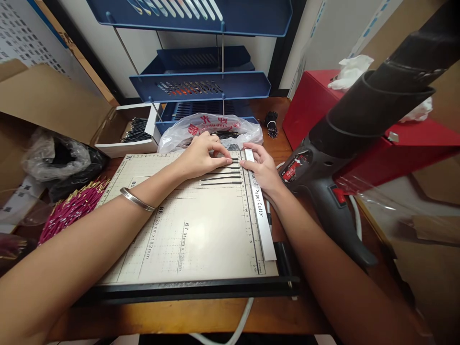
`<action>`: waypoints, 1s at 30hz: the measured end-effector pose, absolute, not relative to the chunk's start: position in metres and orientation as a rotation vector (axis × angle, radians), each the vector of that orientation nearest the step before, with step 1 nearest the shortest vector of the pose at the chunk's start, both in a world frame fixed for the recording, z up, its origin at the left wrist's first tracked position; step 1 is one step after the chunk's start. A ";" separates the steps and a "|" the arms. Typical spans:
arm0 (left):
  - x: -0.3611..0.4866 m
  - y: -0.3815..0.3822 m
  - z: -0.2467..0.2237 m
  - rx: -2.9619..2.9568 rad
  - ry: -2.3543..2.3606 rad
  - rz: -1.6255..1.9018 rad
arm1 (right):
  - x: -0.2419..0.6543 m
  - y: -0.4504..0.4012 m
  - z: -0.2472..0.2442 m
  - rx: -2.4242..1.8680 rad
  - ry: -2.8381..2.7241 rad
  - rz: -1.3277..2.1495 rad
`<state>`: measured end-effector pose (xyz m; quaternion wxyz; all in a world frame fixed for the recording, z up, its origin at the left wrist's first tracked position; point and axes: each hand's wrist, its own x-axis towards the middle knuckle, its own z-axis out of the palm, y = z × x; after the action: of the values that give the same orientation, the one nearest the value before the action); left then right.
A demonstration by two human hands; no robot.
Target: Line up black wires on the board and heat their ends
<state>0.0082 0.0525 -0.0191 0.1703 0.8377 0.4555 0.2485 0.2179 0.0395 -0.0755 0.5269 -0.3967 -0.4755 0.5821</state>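
Observation:
A cream paper cutter board (208,225) with printed grid lines lies in front of me. Several thin black strips (221,183) rest in rows near its upper right, beside the white cutter rail (261,215). My left hand (204,155) reaches over the board, thumb and fingertips pinched at the end of the uppermost strip. My right hand (261,167) is by the top of the rail, its thumb near the strip's right end and its fingers bent over the rail. Whatever lies between the right fingertips is too small to make out.
Behind the board are a clear plastic bag (212,125), blue tiered trays (201,86) and a white box (125,143) of black strips. Magenta strips (74,211) lie left. A heat gun (323,191) and red box (309,105) stand right.

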 end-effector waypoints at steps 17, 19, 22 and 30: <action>0.009 0.052 -0.020 2.404 1.302 0.692 | 0.219 0.042 -0.074 -0.966 -1.198 1.358; 0.009 0.053 -0.020 2.411 1.299 0.684 | 0.219 0.042 -0.074 -0.968 -1.203 1.360; 0.009 0.054 -0.021 2.420 1.291 0.680 | 0.219 0.043 -0.075 -0.971 -1.214 1.358; 0.009 0.052 -0.021 2.435 1.288 0.694 | 0.220 0.041 -0.073 -0.993 -1.219 1.350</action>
<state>0.0095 0.0525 -0.0211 0.1499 0.8474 0.4484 0.2414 0.2195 0.0406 -0.0729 0.5095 -0.4124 -0.5062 0.5605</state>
